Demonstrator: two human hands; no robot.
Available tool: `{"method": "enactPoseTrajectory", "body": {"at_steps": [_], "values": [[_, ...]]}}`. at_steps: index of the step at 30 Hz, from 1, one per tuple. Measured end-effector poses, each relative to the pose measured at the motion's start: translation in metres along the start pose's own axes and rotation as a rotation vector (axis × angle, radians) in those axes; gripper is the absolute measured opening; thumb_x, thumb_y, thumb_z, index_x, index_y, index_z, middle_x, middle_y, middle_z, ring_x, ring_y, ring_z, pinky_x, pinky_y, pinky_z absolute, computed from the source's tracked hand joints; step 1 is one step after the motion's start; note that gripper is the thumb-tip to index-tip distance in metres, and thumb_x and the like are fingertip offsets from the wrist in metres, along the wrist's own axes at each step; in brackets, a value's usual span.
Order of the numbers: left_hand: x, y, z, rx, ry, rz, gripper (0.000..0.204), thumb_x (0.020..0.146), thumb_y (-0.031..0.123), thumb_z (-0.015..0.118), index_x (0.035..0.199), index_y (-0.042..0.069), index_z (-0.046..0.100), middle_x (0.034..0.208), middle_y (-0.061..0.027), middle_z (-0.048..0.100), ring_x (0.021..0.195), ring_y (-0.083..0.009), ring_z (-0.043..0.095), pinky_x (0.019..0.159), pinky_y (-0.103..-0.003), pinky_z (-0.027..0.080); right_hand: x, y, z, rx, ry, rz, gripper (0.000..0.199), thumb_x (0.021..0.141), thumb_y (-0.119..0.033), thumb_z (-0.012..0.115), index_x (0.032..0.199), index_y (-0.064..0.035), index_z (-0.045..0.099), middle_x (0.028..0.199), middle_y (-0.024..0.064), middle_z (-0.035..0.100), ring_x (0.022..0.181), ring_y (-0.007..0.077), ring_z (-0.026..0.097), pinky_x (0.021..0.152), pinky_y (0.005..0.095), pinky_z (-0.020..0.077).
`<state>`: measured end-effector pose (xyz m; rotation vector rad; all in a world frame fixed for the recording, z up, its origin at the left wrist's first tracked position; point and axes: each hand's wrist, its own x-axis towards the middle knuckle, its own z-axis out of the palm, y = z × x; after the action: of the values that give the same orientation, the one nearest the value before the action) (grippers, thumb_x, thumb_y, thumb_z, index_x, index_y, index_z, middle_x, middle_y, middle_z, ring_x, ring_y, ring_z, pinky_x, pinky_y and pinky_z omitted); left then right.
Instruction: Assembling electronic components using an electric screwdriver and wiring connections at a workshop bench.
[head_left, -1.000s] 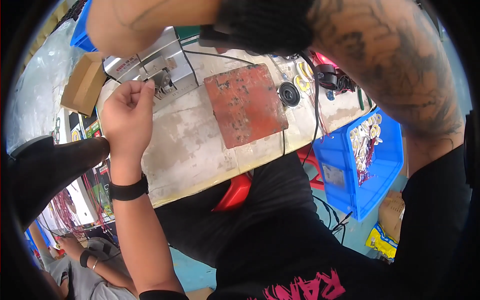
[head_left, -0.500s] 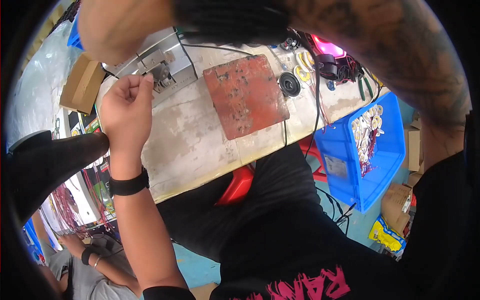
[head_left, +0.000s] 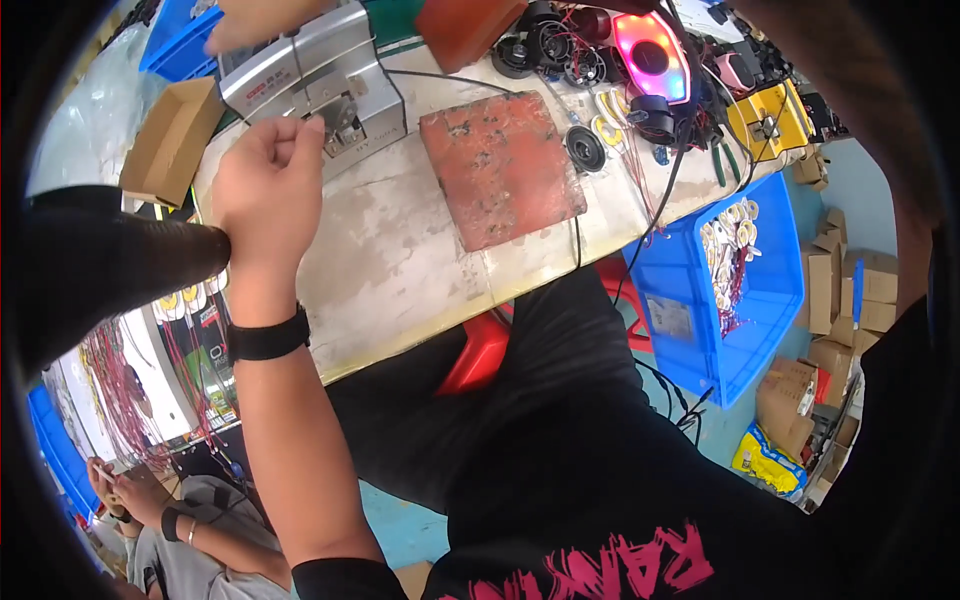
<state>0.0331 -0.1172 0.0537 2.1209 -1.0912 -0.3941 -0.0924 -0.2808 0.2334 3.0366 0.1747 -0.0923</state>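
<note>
My left hand (head_left: 268,190) is closed, its thumb and fingertips pinched together right at the front of a silver metal bench machine (head_left: 290,72). Anything between those fingertips is too small or hidden to make out. The fingertips are beside a small metal mechanism (head_left: 345,122) in the machine's front opening. My right hand (head_left: 265,20) shows only as a blurred patch over the top of the machine, cut off by the picture's upper edge; its fingers cannot be read. A worn red-brown board (head_left: 505,172) lies flat on the table, right of the machine.
Near my left wrist juts a black tapered object (head_left: 130,250). Right of the board are a round speaker (head_left: 584,150), a lit multicoloured speaker (head_left: 652,58), and green-handled pliers (head_left: 725,160). A blue crate (head_left: 675,345) holds wired parts. A co-worker's hands (head_left: 135,495) are lower left.
The view has shifted, uncovering more of the machine and lit speaker. My right forearm no longer crosses the top; its hand has moved up, mostly out of view. My left hand stays pinched at the machine.
</note>
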Motion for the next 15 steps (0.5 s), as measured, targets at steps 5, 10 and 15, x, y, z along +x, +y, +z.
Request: {"method": "enactPoseTrajectory", "body": {"at_steps": [5, 10, 15], "values": [[-0.001, 0.045, 0.035, -0.196, -0.064, 0.166, 0.028, 0.093, 0.031, 0.072, 0.093, 0.004, 0.075, 0.072, -0.0056, 0.073, 0.065, -0.0164, 0.068, 0.066, -0.032, 0.051, -0.062, -0.029, -0.040, -0.090, -0.010, 0.129, 0.023, 0.088, -0.010, 0.061, 0.102, 0.0009, 0.076, 0.093, 0.0245, 0.074, 0.081, 0.0363, 0.073, 0.075, 0.0426, 0.0595], [-0.005, 0.037, 0.032, -0.157, -0.067, 0.132, 0.026, 0.093, 0.031, 0.071, 0.091, 0.006, 0.075, 0.073, -0.0069, 0.074, 0.065, -0.0188, 0.069, 0.066, -0.034, 0.051, -0.067, -0.025, -0.024, -0.008, 0.127, 0.054, 0.023, 0.089, -0.011, 0.061, 0.101, 0.0010, 0.076, 0.092, 0.0236, 0.074, 0.078, 0.0345, 0.073, 0.073, 0.0423, 0.0600], [-0.004, 0.041, 0.025, -0.077, -0.056, 0.117, 0.026, 0.093, 0.032, 0.072, 0.092, 0.006, 0.076, 0.075, -0.0078, 0.075, 0.067, -0.0207, 0.071, 0.067, -0.035, 0.052, -0.074, -0.020, -0.018, 0.055, 0.257, -0.002, 0.023, 0.090, -0.011, 0.060, 0.100, 0.0011, 0.076, 0.092, 0.0226, 0.074, 0.076, 0.0326, 0.073, 0.070, 0.0420, 0.0605]]}}
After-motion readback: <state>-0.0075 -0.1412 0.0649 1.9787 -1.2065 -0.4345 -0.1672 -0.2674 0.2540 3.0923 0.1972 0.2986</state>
